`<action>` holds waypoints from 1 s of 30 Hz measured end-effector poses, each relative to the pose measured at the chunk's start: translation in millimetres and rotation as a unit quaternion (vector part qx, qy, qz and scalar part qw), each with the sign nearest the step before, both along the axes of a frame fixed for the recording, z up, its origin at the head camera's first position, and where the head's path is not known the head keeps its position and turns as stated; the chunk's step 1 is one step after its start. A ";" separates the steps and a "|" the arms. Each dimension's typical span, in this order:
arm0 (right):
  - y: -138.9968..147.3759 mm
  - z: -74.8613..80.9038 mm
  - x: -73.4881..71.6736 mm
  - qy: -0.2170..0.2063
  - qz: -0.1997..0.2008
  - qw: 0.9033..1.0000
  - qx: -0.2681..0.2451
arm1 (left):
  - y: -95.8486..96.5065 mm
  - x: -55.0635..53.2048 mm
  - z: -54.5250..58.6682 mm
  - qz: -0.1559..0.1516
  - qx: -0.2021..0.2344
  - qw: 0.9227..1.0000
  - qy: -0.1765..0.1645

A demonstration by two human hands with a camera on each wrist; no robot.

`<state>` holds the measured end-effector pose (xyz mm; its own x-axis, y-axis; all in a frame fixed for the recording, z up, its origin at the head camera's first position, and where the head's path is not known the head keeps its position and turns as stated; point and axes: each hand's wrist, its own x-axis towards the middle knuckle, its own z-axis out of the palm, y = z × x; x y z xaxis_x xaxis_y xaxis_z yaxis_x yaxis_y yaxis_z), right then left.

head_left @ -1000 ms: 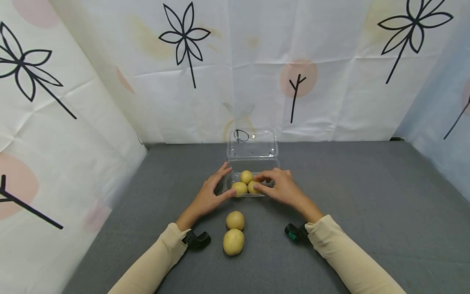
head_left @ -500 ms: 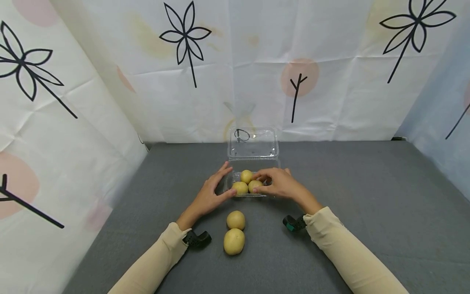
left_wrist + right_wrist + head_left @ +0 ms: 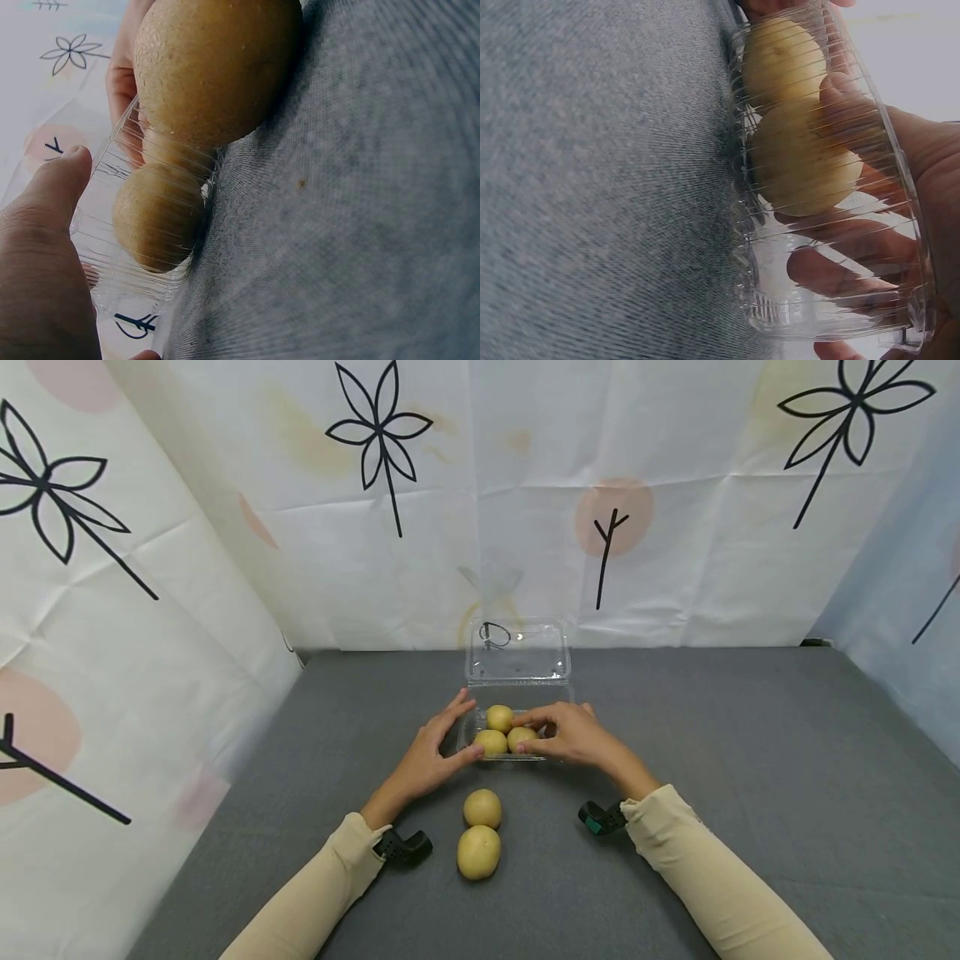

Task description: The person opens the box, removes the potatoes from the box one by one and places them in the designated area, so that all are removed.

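Observation:
A clear plastic clamshell box point(image 3: 551, 755) sits on the grey table, its lid point(image 3: 525, 653) standing up at the back. Three round yellow potatoes lie inside: a back potato point(image 3: 499, 718), a front left potato point(image 3: 491, 743) and a front right potato point(image 3: 521, 740). My left hand point(image 3: 435, 755) holds the box's left end, thumb at the front rim. My right hand point(image 3: 573, 735) reaches in over the right side. In the right wrist view its thumb point(image 3: 847, 101) lies against the front right potato point(image 3: 804, 157), fingers curled behind it, seen through the ribbed wall.
Two loose potatoes stand in line on the table in front of the box, a nearer potato point(image 3: 478, 852) and a farther potato point(image 3: 482, 808). They lie between my forearms. A patterned white cloth point(image 3: 420, 577) hangs behind the table and along its sides.
My right hand has shifted slightly left inside the box. The back potato has moved a little left, and the front right one shows more fully. My left hand has stayed in place.

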<state>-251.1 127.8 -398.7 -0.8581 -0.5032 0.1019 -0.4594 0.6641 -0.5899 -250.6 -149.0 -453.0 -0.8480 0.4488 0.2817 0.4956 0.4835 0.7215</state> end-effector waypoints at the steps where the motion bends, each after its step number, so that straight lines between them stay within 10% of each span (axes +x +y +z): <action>1: -0.1 -0.7 0.0 0.001 -0.001 1.000 -0.002 | -0.2 0.2 0.3 0.001 0.000 1.000 0.000; 30: 1.9 -12.3 15.3 0.145 -0.037 0.986 -0.072 | -0.8 1.4 -1.2 0.005 -0.005 1.000 -0.010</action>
